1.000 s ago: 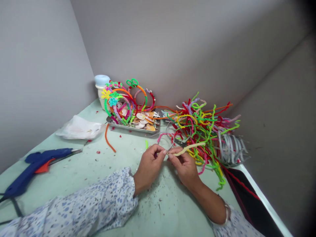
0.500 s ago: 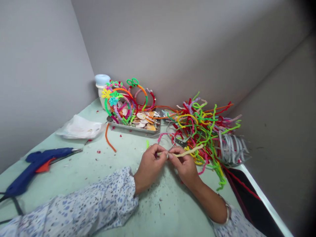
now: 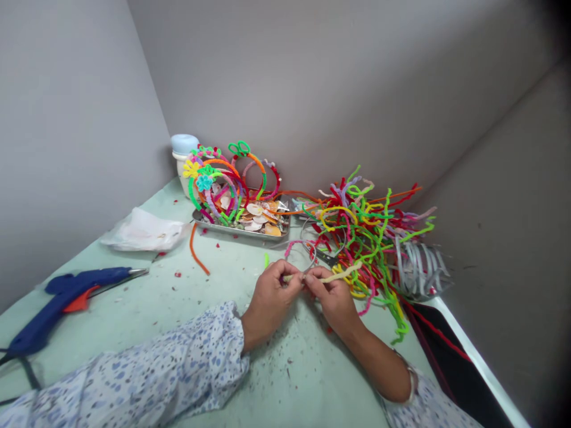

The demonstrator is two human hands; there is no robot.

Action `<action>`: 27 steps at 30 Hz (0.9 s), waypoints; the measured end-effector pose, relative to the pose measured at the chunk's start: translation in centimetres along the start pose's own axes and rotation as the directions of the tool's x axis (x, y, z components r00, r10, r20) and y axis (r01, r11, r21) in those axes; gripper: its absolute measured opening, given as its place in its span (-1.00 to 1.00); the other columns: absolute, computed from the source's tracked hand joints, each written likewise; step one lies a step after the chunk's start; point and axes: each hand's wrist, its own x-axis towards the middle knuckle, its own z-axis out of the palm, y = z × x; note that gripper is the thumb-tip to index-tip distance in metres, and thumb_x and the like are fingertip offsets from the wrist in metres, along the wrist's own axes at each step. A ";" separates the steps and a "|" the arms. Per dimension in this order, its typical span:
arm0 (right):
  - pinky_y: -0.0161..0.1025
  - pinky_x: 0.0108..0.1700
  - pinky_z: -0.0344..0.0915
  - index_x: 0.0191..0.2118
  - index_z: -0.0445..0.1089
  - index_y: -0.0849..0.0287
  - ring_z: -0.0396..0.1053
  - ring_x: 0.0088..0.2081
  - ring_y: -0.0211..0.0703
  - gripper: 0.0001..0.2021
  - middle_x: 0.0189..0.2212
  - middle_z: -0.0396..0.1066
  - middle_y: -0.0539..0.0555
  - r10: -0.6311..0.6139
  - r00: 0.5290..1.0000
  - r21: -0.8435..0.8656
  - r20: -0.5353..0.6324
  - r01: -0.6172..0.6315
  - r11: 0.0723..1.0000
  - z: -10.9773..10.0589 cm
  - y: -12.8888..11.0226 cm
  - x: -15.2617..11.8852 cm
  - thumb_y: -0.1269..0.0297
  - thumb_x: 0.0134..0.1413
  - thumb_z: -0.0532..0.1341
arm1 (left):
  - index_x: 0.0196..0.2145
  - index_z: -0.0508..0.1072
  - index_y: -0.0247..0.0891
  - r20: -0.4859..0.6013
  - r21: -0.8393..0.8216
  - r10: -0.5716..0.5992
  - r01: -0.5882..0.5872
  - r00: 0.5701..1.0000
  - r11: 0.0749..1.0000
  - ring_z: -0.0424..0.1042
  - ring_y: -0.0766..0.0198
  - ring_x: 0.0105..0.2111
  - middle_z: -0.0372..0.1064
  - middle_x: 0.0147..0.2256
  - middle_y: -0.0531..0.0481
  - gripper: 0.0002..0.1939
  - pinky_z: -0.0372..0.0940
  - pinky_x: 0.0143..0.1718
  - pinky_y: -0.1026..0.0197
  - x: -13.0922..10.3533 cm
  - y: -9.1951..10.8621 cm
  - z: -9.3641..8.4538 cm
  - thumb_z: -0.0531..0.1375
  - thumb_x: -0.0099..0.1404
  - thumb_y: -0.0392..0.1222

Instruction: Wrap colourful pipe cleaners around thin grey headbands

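A pale yellow pipe cleaner (image 3: 343,274) runs between my two hands, its free end sticking out to the right past my right fingers. My left hand (image 3: 273,294) is closed in a pinch on its left part. Close beside it, thumb almost touching the other thumb, my right hand (image 3: 332,300) pinches the same pipe cleaner. Fingers cover the middle of it, so any bend or twist there is hidden. Just beyond the fingertips, a thin grey hoop (image 3: 311,254) with a pink pipe cleaner (image 3: 292,245) near it is partly visible.
A tangled heap of coloured pipe cleaners (image 3: 363,220) lies to the right, beside a bundle of grey bands (image 3: 422,267). Decorated headbands (image 3: 223,178) stand on a metal tray (image 3: 250,230) of shells. On the left are a blue glue gun (image 3: 66,297), a plastic bag (image 3: 145,230) and a lidded container (image 3: 184,160).
The free end of the pipe cleaner has shifted slightly left, and my right fingers have moved a little at the pinch. Both hands stay in nearly the same place.
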 end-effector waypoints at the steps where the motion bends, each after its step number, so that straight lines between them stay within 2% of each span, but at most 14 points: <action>1: -0.34 -0.50 0.09 -0.44 0.35 0.18 0.14 -0.53 -0.28 -0.74 -0.60 0.21 -0.06 0.002 1.000 -0.007 -0.003 -0.002 1.000 0.0 -0.1 0.0 0.08 0.08 0.18 | -0.46 0.36 -0.28 0.001 0.003 0.001 -0.001 1.000 1.000 0.12 0.41 -0.56 0.23 -0.54 0.12 -0.84 0.04 -0.51 0.35 0.0 0.0 0.0 0.13 0.20 -0.15; 7: -0.34 -0.49 0.12 -0.42 0.36 0.18 0.16 -0.53 -0.27 -0.77 -0.59 0.25 -0.06 -0.004 1.000 -0.020 -0.003 0.004 1.000 0.0 -0.2 0.0 0.10 0.07 0.19 | -0.47 0.36 -0.28 0.006 0.020 0.018 -0.018 1.000 1.000 0.15 0.41 -0.54 0.26 -0.52 0.11 -0.86 0.07 -0.50 0.35 0.1 -0.1 0.0 0.13 0.20 -0.18; 14: -0.36 -0.50 0.10 -0.44 0.33 0.17 0.12 -0.54 -0.31 -0.79 -0.61 0.20 -0.09 -0.029 1.000 0.006 0.005 0.029 1.000 0.1 -0.2 -0.1 0.15 0.08 0.19 | -0.47 0.36 -0.29 0.009 0.009 0.019 -0.019 1.000 1.000 0.19 0.40 -0.51 0.27 -0.51 0.10 -0.86 0.10 -0.47 0.35 -0.1 0.0 -0.2 0.12 0.20 -0.19; 27: -0.34 -0.51 0.10 -0.44 0.34 0.17 0.15 -0.55 -0.29 -0.75 -0.61 0.24 -0.07 -0.003 1.000 -0.004 0.008 0.003 1.000 0.1 -0.3 -0.1 0.09 0.07 0.19 | -0.47 0.37 -0.29 0.006 0.003 0.018 -0.018 1.000 1.000 0.22 0.38 -0.49 0.29 -0.50 0.08 -0.85 0.11 -0.46 0.34 0.0 0.1 -0.2 0.13 0.20 -0.18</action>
